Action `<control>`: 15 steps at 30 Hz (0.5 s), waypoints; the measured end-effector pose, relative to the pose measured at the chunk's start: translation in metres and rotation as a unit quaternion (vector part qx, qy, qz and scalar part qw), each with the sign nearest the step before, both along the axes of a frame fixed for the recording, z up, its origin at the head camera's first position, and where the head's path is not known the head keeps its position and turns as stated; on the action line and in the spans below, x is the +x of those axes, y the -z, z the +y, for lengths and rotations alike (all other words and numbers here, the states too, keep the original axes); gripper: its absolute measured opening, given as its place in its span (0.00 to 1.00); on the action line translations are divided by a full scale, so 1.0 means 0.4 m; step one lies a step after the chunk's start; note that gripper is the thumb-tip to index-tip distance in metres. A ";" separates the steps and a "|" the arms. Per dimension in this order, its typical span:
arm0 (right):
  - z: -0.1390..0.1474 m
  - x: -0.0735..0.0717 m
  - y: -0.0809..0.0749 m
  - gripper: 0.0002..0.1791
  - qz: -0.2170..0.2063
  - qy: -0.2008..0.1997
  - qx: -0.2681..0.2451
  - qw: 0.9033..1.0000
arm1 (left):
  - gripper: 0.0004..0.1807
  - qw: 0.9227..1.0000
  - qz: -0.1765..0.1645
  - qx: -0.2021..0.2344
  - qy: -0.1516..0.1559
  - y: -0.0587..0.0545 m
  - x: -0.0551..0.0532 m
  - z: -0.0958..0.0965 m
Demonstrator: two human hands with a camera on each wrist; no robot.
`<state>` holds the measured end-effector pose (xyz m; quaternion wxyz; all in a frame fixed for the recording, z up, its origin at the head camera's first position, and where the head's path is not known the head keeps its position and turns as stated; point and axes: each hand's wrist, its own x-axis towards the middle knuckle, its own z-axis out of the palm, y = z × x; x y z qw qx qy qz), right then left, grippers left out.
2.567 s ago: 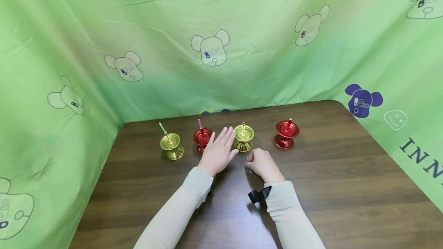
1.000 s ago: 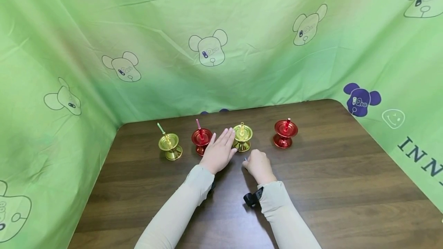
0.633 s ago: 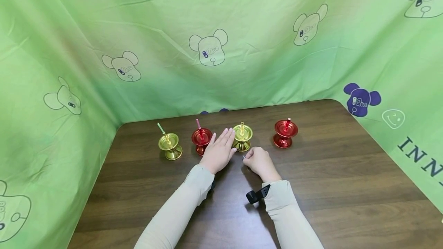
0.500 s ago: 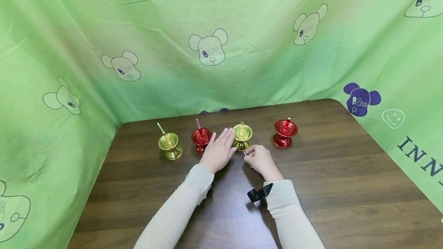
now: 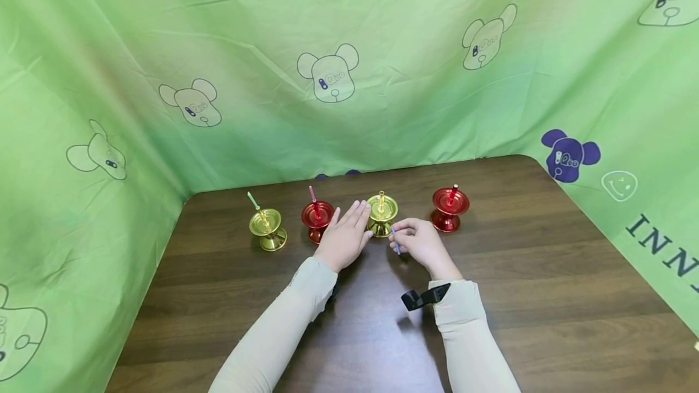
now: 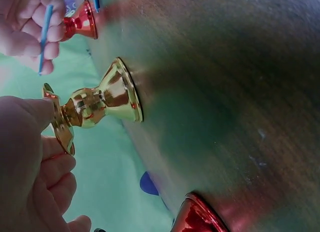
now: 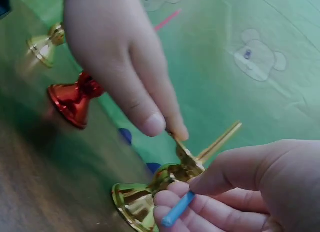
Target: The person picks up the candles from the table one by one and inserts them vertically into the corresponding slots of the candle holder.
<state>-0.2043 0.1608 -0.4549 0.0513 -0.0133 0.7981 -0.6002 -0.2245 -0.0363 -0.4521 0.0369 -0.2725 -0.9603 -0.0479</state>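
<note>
Green printed backdrop [image 5: 398, 114], brown table [image 5: 546, 284], blue stick [image 7: 177, 210]

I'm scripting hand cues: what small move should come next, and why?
Probably raise the thin blue candle toward the shiny gold pedestal holder between the hands: the right hand pinches the candle, the holder's upright tube shows no candle, and the left hand touches its dish.

A screened-off booth, apparently. Green bear-print cloth [image 5: 415, 96] surrounds the desk [image 5: 546, 272] along its far, left and right edges.
</note>
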 end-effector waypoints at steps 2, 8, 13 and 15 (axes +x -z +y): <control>0.005 -0.002 -0.002 0.13 0.007 0.005 -0.015 1.000 | 0.33 1.000 0.000 -0.001 0.000 0.000 -0.001 0.001; 0.011 -0.009 0.003 0.12 0.023 0.027 -0.040 0.999 | 0.34 1.000 -0.004 -0.009 -0.002 0.003 -0.004 0.001; 0.009 -0.008 -0.001 0.13 0.044 0.044 -0.055 0.997 | 0.34 1.000 -0.003 -0.010 0.000 0.006 -0.005 0.001; 0.008 -0.008 -0.002 0.14 0.053 0.050 -0.056 0.996 | 0.34 1.000 -0.004 -0.008 0.000 0.004 -0.004 0.001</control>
